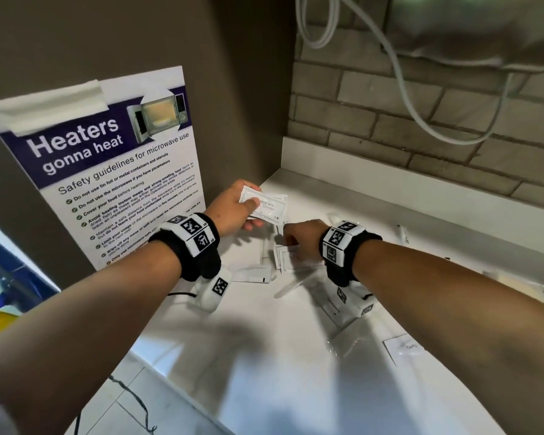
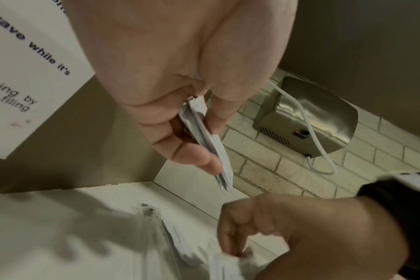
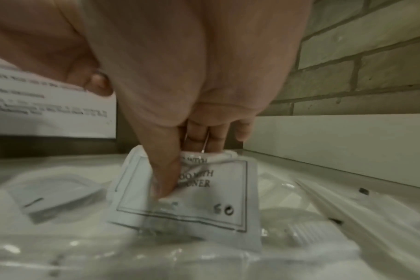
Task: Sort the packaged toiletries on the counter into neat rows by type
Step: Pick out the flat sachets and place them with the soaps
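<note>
My left hand (image 1: 252, 213) is raised above the white counter (image 1: 296, 356) near the back left corner. It grips a small stack of white shampoo sachets (image 1: 266, 205), seen edge-on between thumb and fingers in the left wrist view (image 2: 204, 136). My right hand (image 1: 291, 243) reaches down into the pile of loose packets just to its right. There its thumb and fingers (image 3: 165, 180) pinch another white sachet (image 3: 204, 208) printed with shampoo and conditioner lettering, which still lies on the pile. More sachets (image 1: 288, 257) lie under that hand.
A flat white packet (image 1: 253, 274) and clear-wrapped items (image 3: 324, 208) lie around the pile. A labelled packet (image 1: 404, 346) sits at the front right. A microwave poster (image 1: 107, 171) covers the left wall. On the brick wall behind hangs a steel hand dryer (image 2: 312, 117) with a cable.
</note>
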Demonstrator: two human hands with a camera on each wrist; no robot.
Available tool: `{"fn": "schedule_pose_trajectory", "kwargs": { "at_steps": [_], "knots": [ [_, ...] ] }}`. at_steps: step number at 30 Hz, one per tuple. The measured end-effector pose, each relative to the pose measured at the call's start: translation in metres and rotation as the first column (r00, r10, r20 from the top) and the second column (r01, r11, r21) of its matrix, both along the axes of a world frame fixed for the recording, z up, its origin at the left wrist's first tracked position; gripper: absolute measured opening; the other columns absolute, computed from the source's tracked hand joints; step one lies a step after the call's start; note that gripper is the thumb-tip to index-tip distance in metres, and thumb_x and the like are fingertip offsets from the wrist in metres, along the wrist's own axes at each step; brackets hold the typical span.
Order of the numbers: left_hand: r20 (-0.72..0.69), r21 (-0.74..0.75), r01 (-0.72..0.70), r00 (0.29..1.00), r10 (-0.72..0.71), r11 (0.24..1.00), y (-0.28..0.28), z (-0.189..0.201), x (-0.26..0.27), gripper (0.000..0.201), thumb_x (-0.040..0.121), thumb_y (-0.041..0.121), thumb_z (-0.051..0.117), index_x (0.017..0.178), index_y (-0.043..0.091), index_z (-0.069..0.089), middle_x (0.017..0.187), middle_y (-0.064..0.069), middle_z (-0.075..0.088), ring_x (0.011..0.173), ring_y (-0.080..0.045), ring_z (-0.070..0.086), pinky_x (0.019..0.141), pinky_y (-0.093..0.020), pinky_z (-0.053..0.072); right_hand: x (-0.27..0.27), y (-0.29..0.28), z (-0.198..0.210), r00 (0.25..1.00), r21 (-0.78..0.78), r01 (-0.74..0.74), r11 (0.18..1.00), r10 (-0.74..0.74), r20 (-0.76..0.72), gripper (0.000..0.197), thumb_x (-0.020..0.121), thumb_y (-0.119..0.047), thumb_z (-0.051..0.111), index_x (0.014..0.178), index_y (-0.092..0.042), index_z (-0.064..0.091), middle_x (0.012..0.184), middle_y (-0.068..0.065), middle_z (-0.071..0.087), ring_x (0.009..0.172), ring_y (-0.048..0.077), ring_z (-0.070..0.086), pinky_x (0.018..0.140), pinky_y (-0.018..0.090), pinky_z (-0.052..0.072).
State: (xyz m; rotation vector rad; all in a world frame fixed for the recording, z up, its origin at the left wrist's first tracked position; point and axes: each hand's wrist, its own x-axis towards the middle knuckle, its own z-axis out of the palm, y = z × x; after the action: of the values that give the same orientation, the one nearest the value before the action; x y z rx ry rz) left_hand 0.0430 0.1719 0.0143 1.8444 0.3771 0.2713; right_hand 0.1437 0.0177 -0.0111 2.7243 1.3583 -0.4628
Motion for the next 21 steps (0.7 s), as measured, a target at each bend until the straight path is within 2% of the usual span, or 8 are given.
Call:
{"fn": "schedule_pose_trajectory", "kwargs": {
  "at_steps": [2, 4, 7, 11, 14, 17, 19, 21],
  "knots": [
    [-0.014, 0.009, -0.008, 1.0, 0.008, 1.0, 0.0, -0.002, 0.0, 0.015, 0.1, 0.009, 0.045, 0.113, 0.015, 0.047, 0.103, -0.014, 0.068, 0.055, -0.01, 0.067, 0.053, -0.023, 0.052, -0.007, -0.012, 0.012, 0.999, 0.139, -0.025, 0.99, 0.031, -0.04, 0.027, 0.075, -0.017, 0.07, 0.092, -0.027, 0.051, 0.092, -0.005, 0.064, 0.087, 0.023, 0.058, 0.074, 0.025, 0.039],
    [-0.03, -0.014, -0.017, 0.999, 0.016, 1.0, -0.006, -0.004, 0.003, 0.016, 0.099, 0.007, 0.045, 0.112, 0.016, 0.049, 0.101, -0.013, 0.068, 0.055, -0.011, 0.067, 0.053, -0.023, 0.052, -0.011, -0.025, 0.027, 0.989, 0.26, -0.024, 0.965, 0.062, -0.137, 0.031, 0.073, -0.012, 0.075, 0.085, -0.024, 0.049, 0.084, -0.004, 0.061, 0.078, 0.02, 0.055, 0.074, 0.03, 0.044],
    [-0.038, -0.075, 0.012, 0.999, -0.015, 0.997, -0.027, -0.006, 0.008, 0.019, 0.096, 0.003, 0.045, 0.107, 0.016, 0.052, 0.09, -0.007, 0.066, 0.058, -0.011, 0.066, 0.05, -0.022, 0.052, -0.014, -0.043, 0.049, 0.972, 0.374, 0.045, 0.926, 0.046, -0.229, 0.035, 0.073, -0.007, 0.079, 0.076, -0.025, 0.048, 0.075, -0.004, 0.061, 0.066, 0.013, 0.052, 0.064, 0.028, 0.043],
    [-0.012, -0.133, 0.148, 0.988, -0.151, 0.98, -0.071, -0.001, 0.02, 0.02, 0.095, 0.006, 0.04, 0.094, 0.017, 0.057, 0.077, -0.008, 0.06, 0.063, -0.018, 0.056, 0.047, -0.021, 0.047, -0.015, -0.069, 0.064, 0.98, 0.445, 0.144, 0.884, -0.065, -0.189, 0.03, 0.073, -0.008, 0.079, 0.081, -0.019, 0.053, 0.067, -0.013, 0.055, 0.059, 0.005, 0.049, 0.06, 0.024, 0.038],
    [-0.017, -0.163, 0.213, 0.976, -0.219, 0.963, -0.106, 0.008, 0.025, 0.028, 0.101, 0.029, 0.036, 0.093, 0.019, 0.06, 0.078, -0.01, 0.063, 0.064, -0.02, 0.059, 0.055, -0.027, 0.048, -0.017, -0.095, 0.069, 0.978, 0.494, 0.21, 0.844, -0.172, -0.122, 0.03, 0.069, -0.013, 0.083, 0.082, -0.017, 0.056, 0.074, -0.006, 0.057, 0.068, 0.016, 0.052, 0.063, 0.028, 0.042],
    [-0.036, -0.152, 0.374, 0.923, -0.383, 0.915, -0.142, 0.014, 0.029, 0.052, 0.096, 0.059, 0.031, 0.098, 0.017, 0.061, 0.082, -0.004, 0.066, 0.07, -0.015, 0.061, 0.059, -0.027, 0.049, -0.02, -0.132, 0.07, 0.955, 0.499, 0.29, 0.816, -0.282, -0.092, 0.035, 0.065, -0.02, 0.086, 0.081, -0.018, 0.055, 0.069, -0.009, 0.054, 0.064, 0.013, 0.049, 0.061, 0.028, 0.041],
    [-0.045, -0.115, 0.452, 0.887, -0.459, 0.885, -0.168, 0.012, 0.032, 0.033, 0.094, 0.049, 0.048, 0.104, 0.018, 0.056, 0.098, -0.006, 0.063, 0.084, -0.017, 0.061, 0.062, -0.031, 0.048, -0.023, -0.161, 0.068, 0.938, 0.527, 0.333, 0.782, -0.333, -0.098, 0.036, 0.065, -0.02, 0.086, 0.077, -0.02, 0.053, 0.065, -0.012, 0.05, 0.058, 0.008, 0.045, 0.055, 0.026, 0.037],
    [-0.066, -0.099, 0.486, 0.867, -0.493, 0.868, -0.193, 0.01, 0.036, 0.016, 0.091, 0.02, 0.058, 0.106, 0.023, 0.053, 0.103, -0.012, 0.064, 0.089, -0.022, 0.062, 0.061, -0.031, 0.049, -0.028, -0.194, 0.064, 0.917, 0.569, 0.37, 0.735, -0.387, -0.096, 0.034, 0.065, -0.02, 0.086, 0.085, -0.017, 0.058, 0.073, -0.007, 0.056, 0.064, 0.012, 0.05, 0.059, 0.025, 0.038]
  ]
}}
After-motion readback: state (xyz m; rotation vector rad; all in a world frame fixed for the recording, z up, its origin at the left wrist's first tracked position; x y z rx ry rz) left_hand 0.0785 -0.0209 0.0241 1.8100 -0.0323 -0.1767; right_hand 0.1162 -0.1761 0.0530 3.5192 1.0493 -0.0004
